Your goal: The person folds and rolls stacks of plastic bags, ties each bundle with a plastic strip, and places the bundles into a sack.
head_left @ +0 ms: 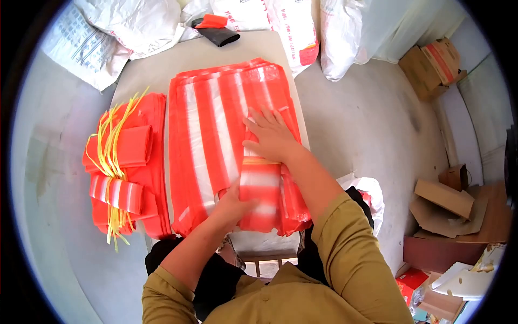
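Note:
A stack of red-and-white striped plastic bags (pixel 206 124) lies flat on the table in front of me. On its near right part sits a folded striped bundle (pixel 260 186) with a thin yellow-orange band across it. My right hand (pixel 271 134) presses down just beyond this bundle, fingers spread over the plastic. Against the bundle's left side rests my left hand (pixel 233 206), thumb and fingers apart. Left of the stack is a pile of red plastic bags (pixel 154 116), topped by a red folded bundle (pixel 132 147), a striped folded bundle (pixel 116 193) and yellow ties (pixel 110 162).
White printed sacks (pixel 132 24) stand along the table's far edge. A black roll (pixel 220 35) with a red piece lies at the back of the table (pixel 156 66). Cardboard boxes (pixel 429 70) stand far right, and an open carton (pixel 445 208) lies nearer.

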A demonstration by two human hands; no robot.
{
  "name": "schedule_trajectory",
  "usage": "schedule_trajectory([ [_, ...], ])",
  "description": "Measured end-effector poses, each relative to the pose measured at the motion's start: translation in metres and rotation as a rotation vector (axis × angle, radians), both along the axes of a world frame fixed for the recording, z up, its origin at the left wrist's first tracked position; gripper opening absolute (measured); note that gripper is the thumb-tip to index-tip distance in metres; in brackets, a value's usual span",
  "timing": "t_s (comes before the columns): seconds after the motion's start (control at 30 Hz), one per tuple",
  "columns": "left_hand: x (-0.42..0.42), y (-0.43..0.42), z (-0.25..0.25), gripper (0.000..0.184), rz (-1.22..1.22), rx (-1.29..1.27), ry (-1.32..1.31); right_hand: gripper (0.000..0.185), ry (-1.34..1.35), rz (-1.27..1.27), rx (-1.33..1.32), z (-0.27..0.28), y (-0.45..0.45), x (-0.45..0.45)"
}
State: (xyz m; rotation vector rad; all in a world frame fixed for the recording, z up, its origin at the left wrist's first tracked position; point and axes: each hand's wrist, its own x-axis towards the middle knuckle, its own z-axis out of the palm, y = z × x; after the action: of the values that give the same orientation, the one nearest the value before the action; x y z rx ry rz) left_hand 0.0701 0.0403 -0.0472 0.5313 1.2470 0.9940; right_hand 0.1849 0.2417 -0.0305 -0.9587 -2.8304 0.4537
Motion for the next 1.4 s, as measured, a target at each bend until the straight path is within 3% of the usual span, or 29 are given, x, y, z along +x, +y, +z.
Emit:
schedule_trajectory([
  [0.17,0.002,-0.001,0.006,0.078,0.032,-0.021,-0.007,0.062,-0.107,0.038,0.069,-0.020,0.034,-0.005],
  [0.27,-0.001,-0.001,0.006,0.074,0.010,0.001,-0.032,0.058,0.903,-0.274,-0.849,-0.010,0.034,0.030],
  [0.37,-0.011,-0.003,0.002,0.069,-0.006,0.023,-0.161,0.059,1.020,-0.586,-0.850,0.013,-0.014,0.049],
  [0.47,-0.024,-0.001,0.007,0.065,-0.045,0.049,-0.253,0.063,1.060,-0.479,-0.971,0.002,-0.075,0.066],
  [0.57,-0.014,-0.002,0.020,0.061,-0.039,0.018,-0.214,0.071,1.240,-0.451,-1.280,0.035,-0.123,0.069],
  [0.67,0.008,-0.011,0.030,0.058,0.027,0.022,-0.138,0.058,1.345,-0.514,-1.346,0.031,-0.143,0.071],
  [0.77,0.041,-0.027,0.035,0.057,0.106,0.026,-0.056,0.062,1.137,-0.584,-1.382,0.016,-0.167,0.084],
  [0.87,0.070,-0.051,0.039,0.063,0.159,0.052,-0.035,0.064,1.238,-0.513,-1.521,0.011,-0.186,0.106],
  [1.0,0.127,-0.089,0.045,0.072,0.083,0.171,-0.012,0.062,1.273,-0.423,-1.503,0.010,-0.185,0.153],
  [1.1,0.158,-0.107,0.074,0.067,-0.255,0.047,-0.075,0.064,1.214,-0.489,-1.433,0.041,-0.179,0.215],
  [1.2,0.164,-0.111,0.058,0.061,-0.561,-0.060,-0.136,0.066,1.295,-0.565,-1.259,0.066,-0.176,0.296],
  [1.3,0.162,-0.114,0.028,0.052,-0.617,-0.116,-0.062,0.066,1.391,-0.663,-1.048,0.021,-0.179,0.386],
  [1.4,0.146,-0.121,-0.019,0.040,-0.384,-0.220,-0.080,0.069,1.482,-0.602,-0.968,0.032,-0.204,0.433],
])
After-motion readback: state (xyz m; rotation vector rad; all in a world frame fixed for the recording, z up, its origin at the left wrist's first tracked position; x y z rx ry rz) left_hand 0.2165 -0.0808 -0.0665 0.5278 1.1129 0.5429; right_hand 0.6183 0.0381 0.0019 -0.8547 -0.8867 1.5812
